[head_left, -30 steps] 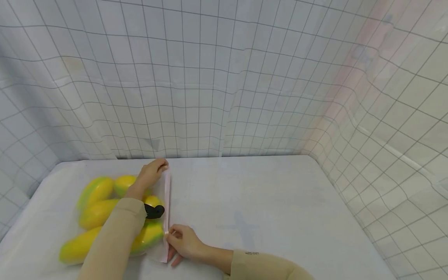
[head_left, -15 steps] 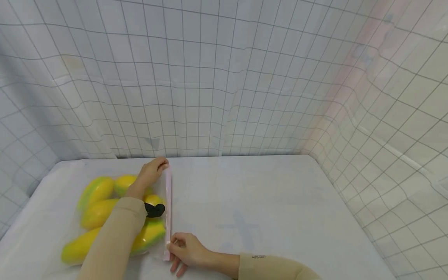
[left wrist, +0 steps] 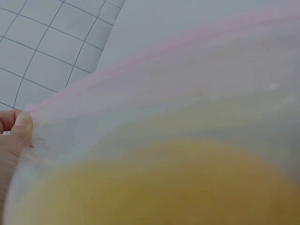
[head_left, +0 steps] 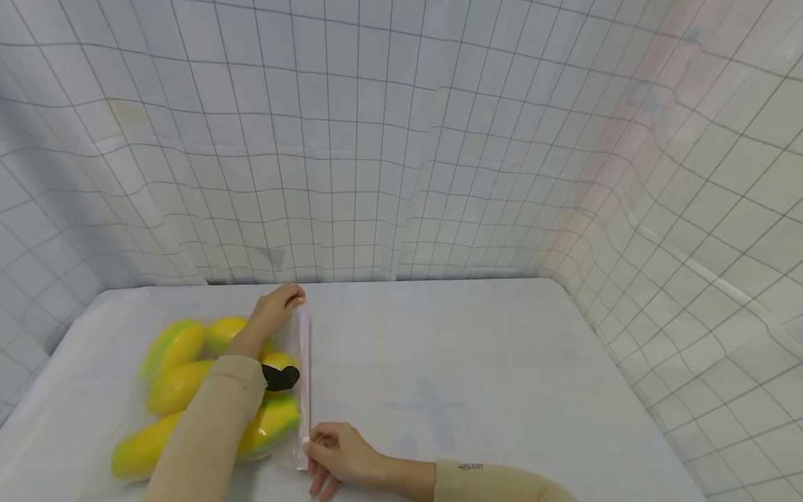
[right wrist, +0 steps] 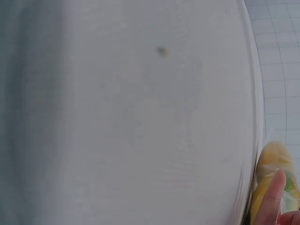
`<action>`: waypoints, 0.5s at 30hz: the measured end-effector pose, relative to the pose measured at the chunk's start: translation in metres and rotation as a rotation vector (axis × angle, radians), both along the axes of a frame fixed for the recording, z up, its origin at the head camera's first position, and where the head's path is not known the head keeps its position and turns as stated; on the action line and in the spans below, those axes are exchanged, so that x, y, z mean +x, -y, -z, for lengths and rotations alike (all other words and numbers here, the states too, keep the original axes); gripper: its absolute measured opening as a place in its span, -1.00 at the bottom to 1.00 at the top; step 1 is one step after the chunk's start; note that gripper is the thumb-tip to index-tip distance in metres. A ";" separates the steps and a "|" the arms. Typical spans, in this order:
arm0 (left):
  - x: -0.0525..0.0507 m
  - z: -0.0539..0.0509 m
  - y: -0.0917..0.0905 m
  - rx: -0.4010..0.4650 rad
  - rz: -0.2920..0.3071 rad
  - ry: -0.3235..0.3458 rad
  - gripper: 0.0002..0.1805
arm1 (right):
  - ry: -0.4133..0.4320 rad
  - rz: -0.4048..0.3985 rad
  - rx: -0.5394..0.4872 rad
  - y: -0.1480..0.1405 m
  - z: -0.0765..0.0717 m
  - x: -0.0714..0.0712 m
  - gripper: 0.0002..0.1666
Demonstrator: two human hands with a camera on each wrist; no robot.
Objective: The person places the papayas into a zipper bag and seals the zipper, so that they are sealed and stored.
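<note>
A clear zip bag (head_left: pixel 290 450) lies at the left of the table, with several yellow-green mangoes (head_left: pixel 182 343) inside. Along its right side runs a pink strip (head_left: pixel 304 383). At the strip's far end my left hand (head_left: pixel 270 315) pinches the bag's corner; the left wrist view shows thumb and finger on the plastic. My right hand (head_left: pixel 346 453) pinches a small white slider (head_left: pixel 306 440) near the strip's near end, its lower fingers spread loosely. My left forearm hides part of the mangoes. Only the right hand's fingers (right wrist: pixel 272 199) show at the right wrist view's corner.
A white-covered table (head_left: pixel 477 362) spreads to the right of the bag. White gridded curtains (head_left: pixel 376 174) hang behind it and on both sides. A black strap mount (head_left: pixel 281 378) sits on my left wrist, above the bag.
My right hand has moved along the pink strip toward me, with the white slider between its fingers. The left hand stays at the far corner; the strip has shifted slightly right.
</note>
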State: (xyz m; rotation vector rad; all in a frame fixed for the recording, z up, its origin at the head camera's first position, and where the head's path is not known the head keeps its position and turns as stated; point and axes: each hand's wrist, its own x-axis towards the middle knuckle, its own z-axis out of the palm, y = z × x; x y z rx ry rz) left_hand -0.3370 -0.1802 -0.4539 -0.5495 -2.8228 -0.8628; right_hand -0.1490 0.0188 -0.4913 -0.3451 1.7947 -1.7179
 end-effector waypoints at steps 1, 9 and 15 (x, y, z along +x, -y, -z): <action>0.000 0.001 0.000 -0.002 0.001 -0.002 -0.88 | 0.002 -0.002 -0.005 0.000 0.000 0.000 -0.79; 0.001 0.001 -0.001 0.022 -0.010 0.021 -0.86 | 0.018 -0.025 0.005 -0.001 0.002 -0.002 -0.81; 0.000 0.001 -0.001 0.083 -0.002 0.081 -0.83 | 0.022 -0.046 0.064 -0.003 0.002 -0.006 -0.83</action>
